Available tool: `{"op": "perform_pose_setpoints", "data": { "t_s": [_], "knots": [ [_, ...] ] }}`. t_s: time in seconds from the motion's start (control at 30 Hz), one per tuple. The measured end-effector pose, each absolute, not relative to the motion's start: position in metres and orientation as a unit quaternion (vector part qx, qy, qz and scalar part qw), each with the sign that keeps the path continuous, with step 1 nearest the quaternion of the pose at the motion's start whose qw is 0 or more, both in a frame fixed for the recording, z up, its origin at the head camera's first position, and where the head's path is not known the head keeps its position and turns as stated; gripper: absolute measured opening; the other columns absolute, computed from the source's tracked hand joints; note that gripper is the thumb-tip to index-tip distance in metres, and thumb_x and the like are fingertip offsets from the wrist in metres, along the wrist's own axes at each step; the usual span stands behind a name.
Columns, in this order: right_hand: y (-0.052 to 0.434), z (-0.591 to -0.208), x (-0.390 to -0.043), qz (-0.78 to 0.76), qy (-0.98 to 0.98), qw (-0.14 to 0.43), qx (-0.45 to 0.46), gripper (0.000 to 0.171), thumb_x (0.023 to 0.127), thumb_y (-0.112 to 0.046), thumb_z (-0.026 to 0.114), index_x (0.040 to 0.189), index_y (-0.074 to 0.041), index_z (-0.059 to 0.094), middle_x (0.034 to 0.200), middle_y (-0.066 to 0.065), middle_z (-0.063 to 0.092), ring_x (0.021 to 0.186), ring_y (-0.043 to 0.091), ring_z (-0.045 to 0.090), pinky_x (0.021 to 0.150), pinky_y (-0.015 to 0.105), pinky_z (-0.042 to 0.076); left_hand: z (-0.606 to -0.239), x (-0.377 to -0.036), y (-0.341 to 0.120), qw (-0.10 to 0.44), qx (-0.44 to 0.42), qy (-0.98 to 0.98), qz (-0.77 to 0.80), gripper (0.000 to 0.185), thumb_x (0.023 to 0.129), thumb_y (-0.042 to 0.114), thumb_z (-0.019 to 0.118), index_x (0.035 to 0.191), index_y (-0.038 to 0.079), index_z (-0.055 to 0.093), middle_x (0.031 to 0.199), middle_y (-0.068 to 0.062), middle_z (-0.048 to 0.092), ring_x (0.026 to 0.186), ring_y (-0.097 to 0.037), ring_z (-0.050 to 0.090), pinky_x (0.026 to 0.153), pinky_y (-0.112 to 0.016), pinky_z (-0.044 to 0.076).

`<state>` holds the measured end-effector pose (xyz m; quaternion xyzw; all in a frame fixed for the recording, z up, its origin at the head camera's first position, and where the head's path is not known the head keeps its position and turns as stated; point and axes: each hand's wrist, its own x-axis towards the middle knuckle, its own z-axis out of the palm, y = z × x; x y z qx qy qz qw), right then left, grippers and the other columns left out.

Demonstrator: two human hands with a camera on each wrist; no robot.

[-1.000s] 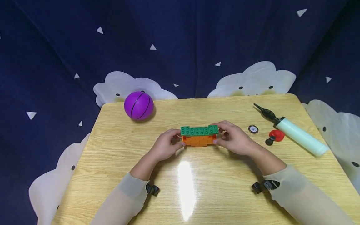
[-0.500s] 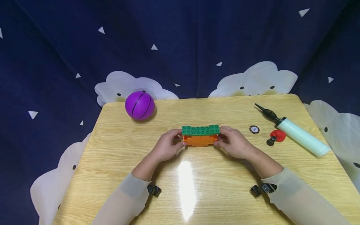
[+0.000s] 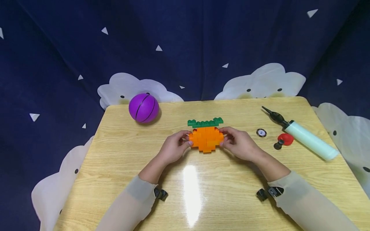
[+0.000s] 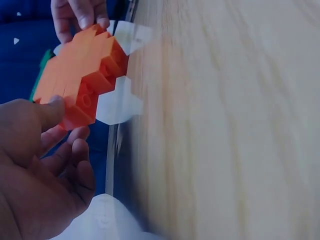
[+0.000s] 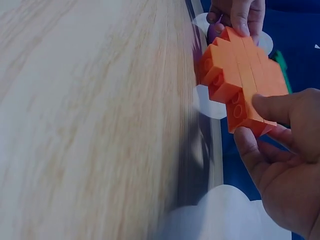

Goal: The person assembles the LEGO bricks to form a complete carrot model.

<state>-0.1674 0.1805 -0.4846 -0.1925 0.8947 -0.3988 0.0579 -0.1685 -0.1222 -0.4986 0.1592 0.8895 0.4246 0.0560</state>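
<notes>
An orange building-block model point(image 3: 206, 140) with a row of green blocks point(image 3: 205, 123) along its far edge is held over the table between both hands. Its stepped orange face is turned towards the head camera and narrows towards the near end. My left hand point(image 3: 174, 147) pinches the left side between thumb and fingers. On the opposite side, my right hand point(image 3: 239, 143) grips it the same way. In the left wrist view the model point(image 4: 82, 70) is tilted, with a gap between it and the wooden surface. The right wrist view shows hollow block undersides on the model's point(image 5: 245, 75) stepped edge.
A purple ball point(image 3: 143, 108) sits at the back left of the wooden table point(image 3: 121, 160). To the right lie a hand pump point(image 3: 309, 139) with a black nozzle, a round chip point(image 3: 261, 132), a red item point(image 3: 286, 139) and a small black piece point(image 3: 278, 145).
The model has been tipped: its green studded top, facing up before, has swung away to the far side, and the orange face has come into view. Both hands still hold its sides.
</notes>
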Motion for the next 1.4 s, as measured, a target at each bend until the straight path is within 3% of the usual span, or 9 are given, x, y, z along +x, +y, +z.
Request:
{"op": "perform_pose_setpoints", "data": {
  "t_s": [0.37, 0.8, 1.17, 1.4],
  "knots": [
    [0.177, -0.486, -0.171, -0.377, 0.906, 0.081, -0.176, 0.056, 0.09, -0.004, 0.079, 0.143, -0.003, 0.058, 0.1, 0.004, 0.067, 0.085, 0.017, 0.062, 0.07, 0.028, 0.054, -0.499, -0.173, -0.119, 0.075, 0.122, 0.886, 0.441, 0.033, 0.1, 0.026, 0.072, 0.132, 0.02, 0.067, 0.103, 0.004, 0.074, 0.087, -0.012, 0.066, 0.073, -0.033, 0.055],
    [0.174, -0.489, -0.178, -0.361, 0.909, 0.111, -0.178, 0.055, 0.092, -0.01, 0.077, 0.142, 0.003, 0.057, 0.093, 0.003, 0.065, 0.081, 0.016, 0.058, 0.07, 0.031, 0.051, -0.502, -0.177, -0.123, 0.119, 0.122, 0.89, 0.423, 0.053, 0.094, 0.024, 0.078, 0.144, 0.019, 0.06, 0.111, 0.001, 0.071, 0.094, -0.015, 0.063, 0.083, -0.035, 0.054],
    [0.176, -0.492, -0.183, -0.357, 0.907, 0.136, -0.176, 0.054, 0.094, -0.013, 0.076, 0.142, 0.002, 0.058, 0.097, 0.003, 0.068, 0.083, 0.016, 0.06, 0.077, 0.035, 0.053, -0.501, -0.181, -0.121, 0.131, 0.148, 0.915, 0.351, 0.052, 0.098, 0.029, 0.074, 0.146, 0.013, 0.059, 0.133, -0.009, 0.065, 0.119, -0.025, 0.06, 0.106, -0.045, 0.047],
    [0.178, -0.494, -0.182, -0.378, 0.9, 0.139, -0.167, 0.054, 0.093, -0.011, 0.075, 0.143, 0.001, 0.057, 0.114, 0.011, 0.069, 0.085, 0.017, 0.06, 0.077, 0.033, 0.053, -0.502, -0.18, -0.123, 0.145, 0.143, 0.914, 0.351, 0.057, 0.097, 0.033, 0.075, 0.148, 0.015, 0.057, 0.132, -0.006, 0.065, 0.114, -0.023, 0.059, 0.104, -0.043, 0.047]
  ]
}}
